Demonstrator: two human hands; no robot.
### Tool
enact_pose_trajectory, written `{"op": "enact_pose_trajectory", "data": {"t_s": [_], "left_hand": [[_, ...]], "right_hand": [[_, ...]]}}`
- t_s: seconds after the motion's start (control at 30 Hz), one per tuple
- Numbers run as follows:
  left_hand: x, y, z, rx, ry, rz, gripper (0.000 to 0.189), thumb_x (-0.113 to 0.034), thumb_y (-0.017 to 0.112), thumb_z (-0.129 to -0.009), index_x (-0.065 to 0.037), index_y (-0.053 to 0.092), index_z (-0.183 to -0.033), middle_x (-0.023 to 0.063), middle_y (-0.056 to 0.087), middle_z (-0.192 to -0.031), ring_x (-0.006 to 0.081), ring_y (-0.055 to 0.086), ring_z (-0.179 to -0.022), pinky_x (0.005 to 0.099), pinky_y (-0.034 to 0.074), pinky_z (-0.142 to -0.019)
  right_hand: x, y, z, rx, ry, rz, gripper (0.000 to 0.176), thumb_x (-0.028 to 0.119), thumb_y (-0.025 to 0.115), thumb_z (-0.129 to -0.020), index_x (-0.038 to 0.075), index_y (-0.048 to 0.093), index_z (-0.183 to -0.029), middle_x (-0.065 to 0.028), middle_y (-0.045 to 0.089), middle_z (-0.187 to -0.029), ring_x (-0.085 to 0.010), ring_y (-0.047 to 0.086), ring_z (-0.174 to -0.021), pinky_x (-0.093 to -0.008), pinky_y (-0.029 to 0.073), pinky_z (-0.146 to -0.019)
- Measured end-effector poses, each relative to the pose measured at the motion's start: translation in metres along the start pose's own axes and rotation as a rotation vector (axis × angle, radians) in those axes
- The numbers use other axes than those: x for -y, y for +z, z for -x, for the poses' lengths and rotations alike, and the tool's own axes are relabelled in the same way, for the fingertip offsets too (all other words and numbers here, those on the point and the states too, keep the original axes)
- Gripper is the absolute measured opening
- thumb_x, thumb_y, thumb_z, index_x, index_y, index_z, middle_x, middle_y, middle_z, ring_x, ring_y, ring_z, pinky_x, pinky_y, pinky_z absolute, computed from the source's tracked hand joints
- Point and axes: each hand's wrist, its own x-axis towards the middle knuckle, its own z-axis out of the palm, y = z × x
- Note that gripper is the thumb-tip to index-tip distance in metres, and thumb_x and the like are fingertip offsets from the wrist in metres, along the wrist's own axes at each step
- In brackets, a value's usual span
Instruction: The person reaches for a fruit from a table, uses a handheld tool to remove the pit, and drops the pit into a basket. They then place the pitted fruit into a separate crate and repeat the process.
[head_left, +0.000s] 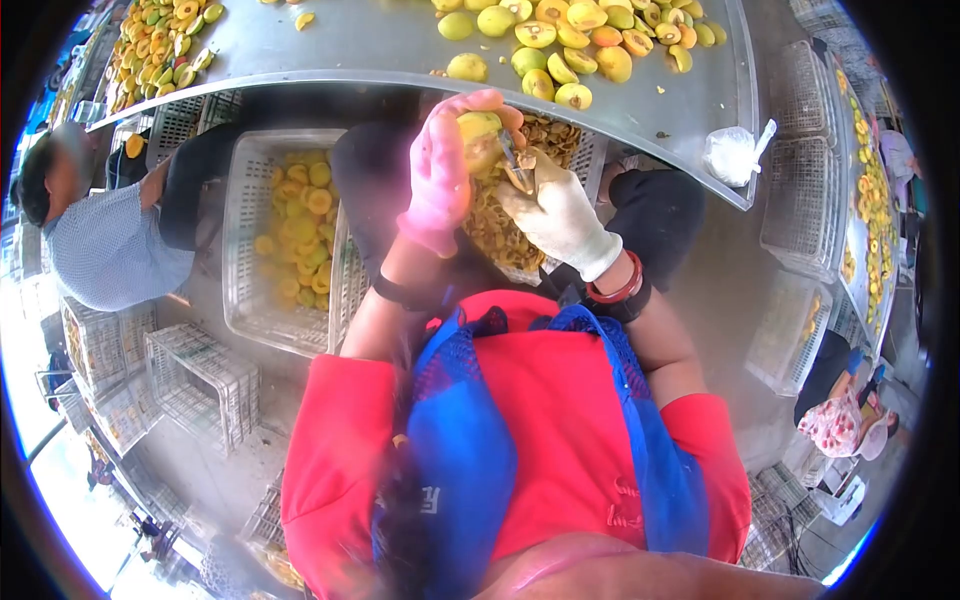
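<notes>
1 pink glove [440, 190], 1 white glove [560, 217], 1 held fruit [477, 142], 1 tool [513, 163]

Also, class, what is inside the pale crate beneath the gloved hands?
Small yellow-brown pieces lie heaped in the crate. The left hand and right hand hide some; the crate's floor and lower pieces are covered by the top layer.

Yellow fruit [478, 142] in pink-gloved left hand [441, 170]
</notes>
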Motion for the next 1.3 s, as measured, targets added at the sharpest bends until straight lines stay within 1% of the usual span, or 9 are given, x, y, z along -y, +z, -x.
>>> {"op": "enact_pose_trajectory", "data": {"t_s": [0.17, 0.27, 0.33, 0.4, 0.6, 0.8, 0.93, 1.13, 1.3], "left_hand": [[0.001, 0.005, 0.004, -0.023, 0.129, -0.140, 0.054, -0.051, 0.043, -0.103, -0.002, 0.054, -0.122, 0.0179, 0.066, -0.109, 0.0249, 0.067, -0.090, 0.0374, 0.055, -0.082], [0.000, 0.013, 0.006, -0.034, 0.236, -0.189, 0.052, -0.049, 0.042, -0.103, -0.002, 0.053, -0.123, 0.0174, 0.066, -0.108, 0.0238, 0.066, -0.090, 0.0358, 0.056, -0.080], [0.002, 0.017, 0.006, -0.039, 0.278, -0.185, 0.051, -0.048, 0.041, -0.104, -0.002, 0.052, -0.124, 0.0170, 0.066, -0.108, 0.0231, 0.066, -0.089, 0.0348, 0.055, -0.079], [0.006, 0.019, 0.007, -0.044, 0.271, -0.153, 0.051, -0.048, 0.041, -0.104, -0.003, 0.052, -0.124, 0.0164, 0.066, -0.107, 0.0223, 0.066, -0.088, 0.0340, 0.055, -0.079], [0.004, 0.023, 0.007, -0.124, 0.101, -0.130, 0.053, -0.051, 0.045, -0.102, -0.003, 0.053, -0.122, 0.0164, 0.066, -0.104, 0.0210, 0.065, -0.083, 0.0327, 0.055, -0.075], [-0.002, 0.017, 0.006, 0.003, 0.023, -0.108, 0.065, -0.060, 0.050, -0.096, 0.001, 0.055, -0.117, 0.0188, 0.068, -0.100, 0.0217, 0.066, -0.079, 0.0324, 0.055, -0.072], [0.002, 0.007, 0.006, 0.093, 0.028, -0.132, 0.066, -0.059, 0.056, -0.094, 0.002, 0.055, -0.120, 0.0187, 0.067, -0.102, 0.0218, 0.067, -0.084, 0.0332, 0.056, -0.075], [0.001, -0.001, 0.008, 0.191, -0.060, -0.141, 0.058, -0.050, 0.054, -0.098, 0.002, 0.055, -0.122, 0.0193, 0.066, -0.108, 0.0226, 0.068, -0.087, 0.0348, 0.056, -0.080], [-0.005, -0.002, 0.000, -0.210, -0.041, 0.058, 0.060, -0.057, 0.046, -0.100, -0.001, 0.056, -0.117, 0.0165, 0.069, -0.099, 0.0252, 0.069, -0.078, 0.0382, 0.058, -0.070]], "right_hand": [[0.012, -0.008, -0.002, 0.120, 0.193, -0.107, 0.013, 0.001, 0.057, -0.091, 0.006, 0.047, -0.087, 0.0029, 0.045, -0.073, -0.0083, 0.046, -0.068, -0.0236, 0.041, -0.063], [0.016, -0.010, -0.001, 0.194, 0.401, -0.427, 0.018, 0.004, 0.060, -0.089, 0.002, 0.053, -0.105, -0.0120, 0.058, -0.085, -0.0270, 0.058, -0.079, -0.0343, 0.047, -0.072], [0.017, -0.006, -0.002, 0.139, 0.254, -0.342, 0.020, 0.004, 0.060, -0.088, 0.002, 0.055, -0.108, -0.0132, 0.060, -0.088, -0.0295, 0.062, -0.082, -0.0362, 0.049, -0.074], [0.015, 0.005, -0.004, -0.009, -0.138, 0.029, 0.008, 0.001, 0.058, -0.090, 0.004, 0.052, -0.094, -0.0010, 0.053, -0.081, -0.0170, 0.058, -0.075, -0.0300, 0.047, -0.069], [-0.002, 0.004, -0.004, 0.050, -0.175, 0.056, 0.025, 0.006, 0.060, -0.088, 0.000, 0.056, -0.111, -0.0138, 0.065, -0.085, -0.0311, 0.064, -0.077, -0.0383, 0.050, -0.070], [0.012, -0.020, -0.001, 0.517, 0.621, -0.782, 0.013, 0.013, 0.057, -0.095, 0.007, 0.055, -0.106, 0.0043, 0.050, -0.072, -0.0054, 0.048, -0.060, -0.0237, 0.040, -0.051], [0.023, -0.007, -0.001, 0.303, 0.475, -0.546, 0.007, 0.014, 0.058, -0.096, 0.010, 0.052, -0.098, 0.0055, 0.046, -0.069, -0.0033, 0.041, -0.052, -0.0205, 0.033, -0.046], [0.002, -0.022, -0.003, 0.636, 0.748, -0.947, 0.017, 0.015, 0.065, -0.092, 0.007, 0.051, -0.095, 0.0053, 0.043, -0.063, -0.0045, 0.037, -0.044, -0.0222, 0.028, -0.038], [-0.005, -0.009, 0.004, 0.546, 0.677, -0.685, 0.020, 0.019, 0.066, -0.091, 0.005, 0.051, -0.094, 0.0040, 0.045, -0.063, -0.0063, 0.038, -0.043, -0.0218, 0.030, -0.038]]}}
